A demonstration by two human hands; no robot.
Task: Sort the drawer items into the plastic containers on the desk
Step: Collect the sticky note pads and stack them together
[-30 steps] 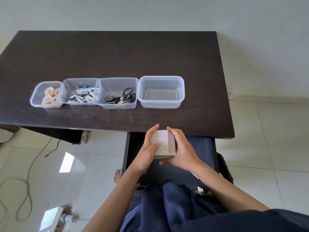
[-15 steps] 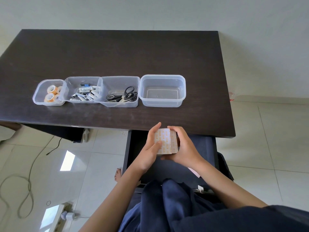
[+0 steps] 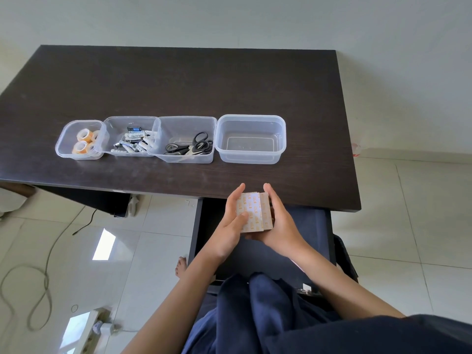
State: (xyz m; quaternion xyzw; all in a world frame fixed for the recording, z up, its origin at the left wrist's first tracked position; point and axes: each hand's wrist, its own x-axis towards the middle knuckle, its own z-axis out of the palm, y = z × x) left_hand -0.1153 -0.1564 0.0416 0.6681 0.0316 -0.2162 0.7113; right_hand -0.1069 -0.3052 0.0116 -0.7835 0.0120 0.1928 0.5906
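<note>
Cream pad stack [image 3: 252, 213] between both hands [image 3: 255, 221].

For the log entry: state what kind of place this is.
Probably a home room or small office. A dark desk stands against a plain wall on a tiled floor, with a loose cable trailing across it. Clear containers hold stationery: tape rolls, batteries, scissors.

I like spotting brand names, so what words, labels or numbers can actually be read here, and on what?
"Hevright", or something close to it: on a white battery in the second tub from the left.
Orange marks repeated over the pads held in both hands: too blurred to read.
Print on the other batteries: too small to read.
Tape rolls, scissors, empty tub: no text visible.
</note>
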